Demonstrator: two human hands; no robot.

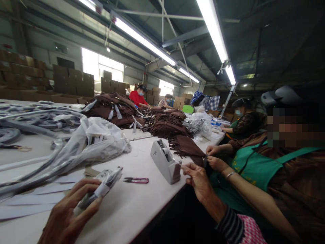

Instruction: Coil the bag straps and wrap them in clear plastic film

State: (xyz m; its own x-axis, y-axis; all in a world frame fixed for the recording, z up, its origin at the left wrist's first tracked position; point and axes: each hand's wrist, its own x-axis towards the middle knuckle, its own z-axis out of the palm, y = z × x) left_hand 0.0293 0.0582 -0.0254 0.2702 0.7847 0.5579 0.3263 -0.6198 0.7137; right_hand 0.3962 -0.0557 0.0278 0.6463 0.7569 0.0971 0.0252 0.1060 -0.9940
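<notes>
My left hand (68, 210) is closed around a coiled grey strap (109, 180) in clear plastic, with a white paper band about its middle. A metal clasp seems to stick out at its far end. At the table's front edge stands a grey tape dispenser (162, 164). My right hand (199, 181) is beside its cutting end, thumb and forefinger pinched on what looks like the loose end of the clear tape. Pink-handled thread snips (137, 180) lie on the table between the strap and the dispenser.
Plastic-covered grey straps (101, 139) and white paper strips (33, 200) lie at left. Brown fringed bags (116, 108) are heaped farther back. Close at right, a co-worker in a green apron (250, 166) handles a brown fringed piece (188, 147). Other people sit along the table.
</notes>
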